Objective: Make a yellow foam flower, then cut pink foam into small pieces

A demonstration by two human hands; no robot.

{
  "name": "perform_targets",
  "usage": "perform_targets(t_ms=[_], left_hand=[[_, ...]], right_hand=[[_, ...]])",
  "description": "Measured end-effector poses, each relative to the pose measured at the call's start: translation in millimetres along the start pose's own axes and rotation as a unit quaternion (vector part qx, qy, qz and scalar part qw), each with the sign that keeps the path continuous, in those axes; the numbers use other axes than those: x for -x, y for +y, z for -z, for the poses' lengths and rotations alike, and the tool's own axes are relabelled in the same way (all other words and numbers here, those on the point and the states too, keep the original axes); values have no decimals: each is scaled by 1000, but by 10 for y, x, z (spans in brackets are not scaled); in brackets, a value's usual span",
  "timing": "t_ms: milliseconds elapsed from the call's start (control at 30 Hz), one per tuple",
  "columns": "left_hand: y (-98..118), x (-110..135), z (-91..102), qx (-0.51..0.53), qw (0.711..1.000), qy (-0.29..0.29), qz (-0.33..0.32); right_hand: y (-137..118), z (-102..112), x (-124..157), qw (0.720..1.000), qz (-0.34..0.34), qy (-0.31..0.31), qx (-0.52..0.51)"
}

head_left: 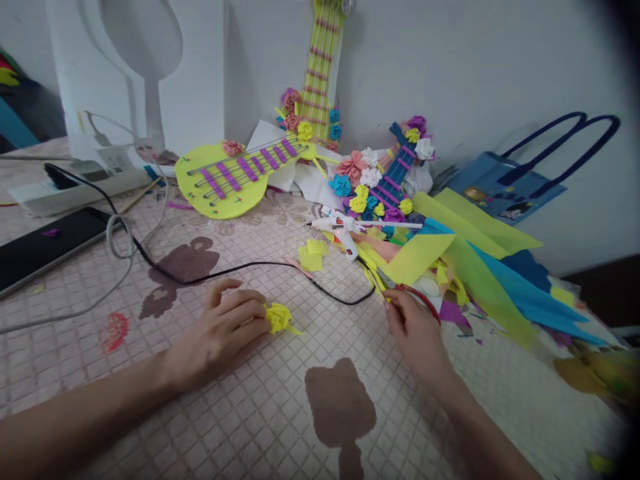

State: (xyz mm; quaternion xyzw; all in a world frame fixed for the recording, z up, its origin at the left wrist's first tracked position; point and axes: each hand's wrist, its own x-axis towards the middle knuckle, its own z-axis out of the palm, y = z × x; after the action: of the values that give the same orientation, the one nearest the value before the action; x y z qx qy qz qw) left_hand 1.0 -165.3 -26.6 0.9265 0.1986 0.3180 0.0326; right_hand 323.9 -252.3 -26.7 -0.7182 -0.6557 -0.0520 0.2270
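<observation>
While the yellow paper flower (279, 317) is lying between the two hands on the patterned tablecloth (280, 407), it is sitting far nearer the left hand (225, 337), whose fingertips are touching its left side. Its crumpled head is bunching into a rounded shape, and a thin tail is pointing off to the right and a little toward the wearer, so its longer line is running away from those fingertips. The left hand is reaching in palm down, its fingers bent, one curling apart on the far side; the thumb is hiding, so nothing is showing whether the flower is being pinched or merely touched. From the right hand (415, 330) the flower is lying leftward, well apart and roughly level with it. That hand is pinching the red-handled scissors (423, 297), its thumb and forefinger drawn together; what shows of the blades seems to be pointing away and leftward, past the flower rather than at it. Beyond the flower, a black cord (240, 266) is crossing the cloth, with yellow paper squares (313, 255) and a white glue gun (345, 240) lying on its far side. Farther back, a yellow paper guitar (220, 193) is resting near the wall.
</observation>
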Motion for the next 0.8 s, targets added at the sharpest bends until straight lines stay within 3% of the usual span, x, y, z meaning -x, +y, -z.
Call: perform_targets(t_ms=[267,400,500,667,800], left_hand=[[-10,16,-6,9,1000,6,9],[-10,2,2,18,1000,0,4],[-14,3,3,21,1000,2,-2],[-18,15,-5,22,1000,11,-9],[-20,20,-14,17,1000,5,-8]], right_hand=[[-225,-149,-268,991,34,-119,-45],[-246,-113,-339,978,45,-178,-97],[-255,-75,-395,971,76,-211,-82],[-470,-121,-351,973,95,-206,-41],[-731,-166,-237,964,136,-193,-119]])
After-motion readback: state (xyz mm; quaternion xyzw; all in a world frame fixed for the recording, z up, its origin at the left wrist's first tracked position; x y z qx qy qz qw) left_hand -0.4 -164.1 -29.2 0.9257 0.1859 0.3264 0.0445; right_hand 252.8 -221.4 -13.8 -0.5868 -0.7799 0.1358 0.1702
